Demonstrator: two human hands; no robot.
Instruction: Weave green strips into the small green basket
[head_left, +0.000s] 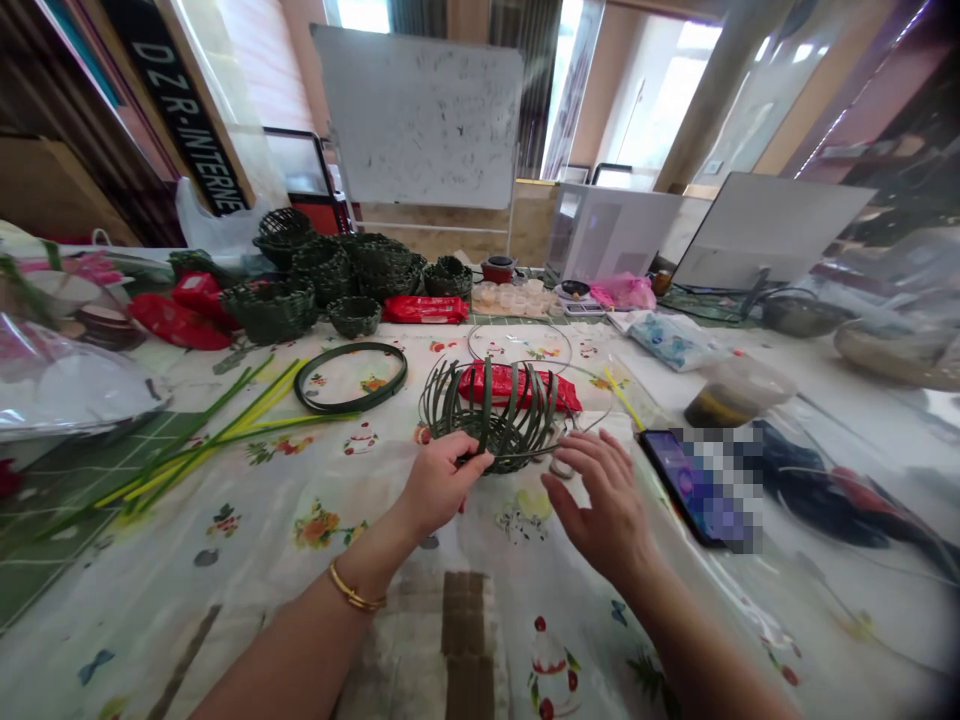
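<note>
A dark green basket point(508, 438) of woven strips stands on the table in front of me, its upright strips spread loose and curving upward. My left hand point(439, 478) pinches its near side between thumb and fingers. From that pinch a thin dark weaving strip point(529, 456) runs rightward toward my other hand. Fingers stretched and thumb apart, my right hand point(604, 500) hovers just right of the basket; whether its fingertips touch the strip I cannot tell. Behind the upright strips lies a red packet point(566, 393), partly hidden by them.
Left of the basket lies a coiled green strip hoop point(352, 405), with loose green and yellow strips point(202, 445) beyond it. Finished-looking green baskets point(322, 270) are stacked at the back left. A phone point(694, 485) and a plastic tub point(731, 395) lie to the right.
</note>
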